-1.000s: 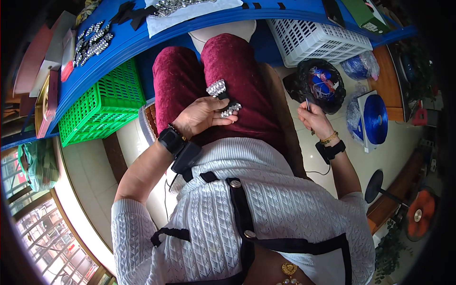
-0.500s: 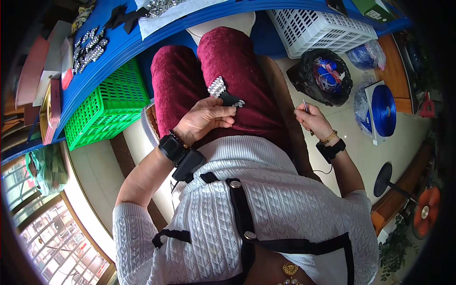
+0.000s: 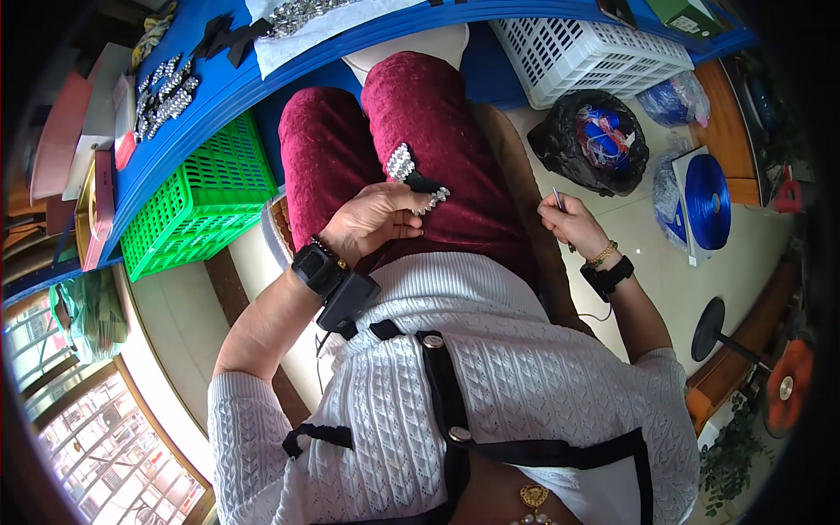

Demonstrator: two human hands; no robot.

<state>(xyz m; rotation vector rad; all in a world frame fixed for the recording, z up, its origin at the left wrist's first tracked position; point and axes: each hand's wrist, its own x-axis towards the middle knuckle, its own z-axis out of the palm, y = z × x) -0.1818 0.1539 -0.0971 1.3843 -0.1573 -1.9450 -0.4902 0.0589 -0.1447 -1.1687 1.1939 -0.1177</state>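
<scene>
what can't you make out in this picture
All in the head view:
Sparkly piece: partly covered by the left hand.
Thin tool: middle hidden inside the right hand.
Shiny pile: cut off by the top edge.
Tangle in the black bag: too small to separate.

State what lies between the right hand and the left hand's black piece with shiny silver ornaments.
In the head view, from the black piece to the right hand lie the dark-red velvety trouser leg and the brown seat edge.
</scene>
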